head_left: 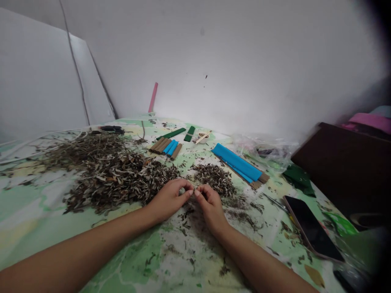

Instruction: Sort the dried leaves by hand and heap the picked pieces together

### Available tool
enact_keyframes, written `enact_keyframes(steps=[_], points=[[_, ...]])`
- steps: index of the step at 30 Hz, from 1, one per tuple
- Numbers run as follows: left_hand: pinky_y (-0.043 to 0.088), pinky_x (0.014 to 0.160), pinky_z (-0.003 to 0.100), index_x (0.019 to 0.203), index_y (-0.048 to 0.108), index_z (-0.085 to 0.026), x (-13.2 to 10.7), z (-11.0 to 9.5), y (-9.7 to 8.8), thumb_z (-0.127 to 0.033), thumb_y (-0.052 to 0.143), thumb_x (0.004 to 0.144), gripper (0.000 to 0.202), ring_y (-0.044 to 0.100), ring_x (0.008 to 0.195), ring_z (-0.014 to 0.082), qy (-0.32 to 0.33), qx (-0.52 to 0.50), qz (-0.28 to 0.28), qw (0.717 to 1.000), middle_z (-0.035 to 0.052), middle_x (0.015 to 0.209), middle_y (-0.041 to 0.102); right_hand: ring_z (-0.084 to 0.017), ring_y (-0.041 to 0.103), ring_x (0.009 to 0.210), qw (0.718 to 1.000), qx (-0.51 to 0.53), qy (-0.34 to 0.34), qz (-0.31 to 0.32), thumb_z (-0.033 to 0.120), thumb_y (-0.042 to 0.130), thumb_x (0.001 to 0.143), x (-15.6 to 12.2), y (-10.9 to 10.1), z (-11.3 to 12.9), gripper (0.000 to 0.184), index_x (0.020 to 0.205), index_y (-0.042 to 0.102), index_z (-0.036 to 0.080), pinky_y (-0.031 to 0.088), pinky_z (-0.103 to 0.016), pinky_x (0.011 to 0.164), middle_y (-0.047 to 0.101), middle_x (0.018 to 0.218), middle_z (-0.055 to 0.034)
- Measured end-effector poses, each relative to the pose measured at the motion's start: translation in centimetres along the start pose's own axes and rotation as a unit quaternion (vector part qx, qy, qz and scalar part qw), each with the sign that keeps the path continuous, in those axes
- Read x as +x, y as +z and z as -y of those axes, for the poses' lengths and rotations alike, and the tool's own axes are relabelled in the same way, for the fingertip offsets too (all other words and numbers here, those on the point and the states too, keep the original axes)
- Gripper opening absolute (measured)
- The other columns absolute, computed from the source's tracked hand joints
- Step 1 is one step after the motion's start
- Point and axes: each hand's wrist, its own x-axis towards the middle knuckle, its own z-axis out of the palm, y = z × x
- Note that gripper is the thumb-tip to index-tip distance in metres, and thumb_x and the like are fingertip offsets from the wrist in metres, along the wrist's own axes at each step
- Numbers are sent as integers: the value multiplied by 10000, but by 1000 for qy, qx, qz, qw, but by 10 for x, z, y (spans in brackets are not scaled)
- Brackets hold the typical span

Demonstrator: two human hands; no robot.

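Observation:
My left hand (171,197) and my right hand (210,205) meet above the table, thumbs and index fingers pinched, fingertips almost touching. Whatever sits between the fingertips is too small to make out; a dark speck shows there. Left of my left hand spreads a large pile of dried leaves (119,179), grey-brown and curled. Just behind my right hand lies a smaller heap of dried leaves (214,177). Loose crumbs (185,224) are scattered beneath both hands.
Behind lie brown and blue rolls (169,148), green strips (171,134) and a small bowl (203,137) with sticks across it. Blue sheets (236,160), scissors (275,202), a phone (313,228) and a dark box (345,171) are rightward. Dry stems (82,148) lie left.

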Motion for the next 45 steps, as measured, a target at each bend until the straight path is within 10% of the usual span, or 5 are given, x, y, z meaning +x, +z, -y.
enact_keyframes(steps=[25, 32, 35, 45], points=[[371, 764, 343, 665, 490, -168, 2, -2, -13, -236, 420, 800, 166, 519, 780, 206, 24, 168, 20, 985, 36, 718, 571, -116, 388, 602, 1000, 25, -9, 4, 363, 533, 767, -4, -4, 6, 264, 589, 497, 172, 299, -239, 577, 415, 586, 30], [329, 912, 346, 1015, 523, -193, -11, -10, -4, -245, 505, 825, 198, 489, 1007, 217, 195, 186, 151, 951, 59, 1053, 570, -151, 503, 660, 980, -76, -34, -181, 358, 533, 783, 39, -63, 5, 217, 690, 575, 166, 382, -263, 646, 552, 654, 3], [320, 879, 354, 917, 541, -207, -12, -10, 1, -195, 473, 857, 92, 512, 930, 209, 242, 258, 217, 910, 41, 979, 578, -216, 577, 873, 961, -235, -19, -146, 248, 555, 753, 55, -93, -11, 156, 816, 651, 142, 409, -325, 810, 662, 878, -78], [314, 790, 424, 696, 530, -167, 1, 0, -19, -104, 410, 821, 185, 518, 759, 246, 139, 459, 46, 876, 66, 734, 538, -208, 638, 784, 938, -342, 60, 3, 153, 544, 742, 58, -105, -24, 174, 798, 708, 155, 450, -287, 716, 717, 830, -64]])
